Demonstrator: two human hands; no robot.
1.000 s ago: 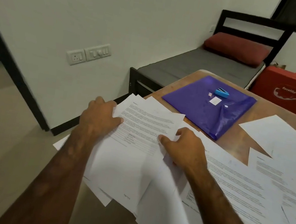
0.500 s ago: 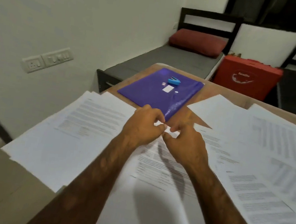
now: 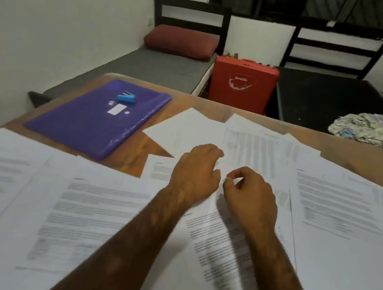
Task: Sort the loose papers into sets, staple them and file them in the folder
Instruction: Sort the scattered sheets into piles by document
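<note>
Under both hands (image 3: 197, 170) (image 3: 253, 198), loose papers (image 3: 252, 153).

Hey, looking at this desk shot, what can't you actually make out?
Head view, loose papers: print motion-blurred, unreadable; nearest sheets cut by the bottom edge.
Left hand: fingertips hidden behind its own knuckles, grip unclear.
Right hand: whether it pinches a sheet, too small to tell.
Purple folder: contents hidden by its cover.

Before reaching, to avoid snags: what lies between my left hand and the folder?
Head view: bare wooden table, then a printed sheet's corner by the left hand.
</note>
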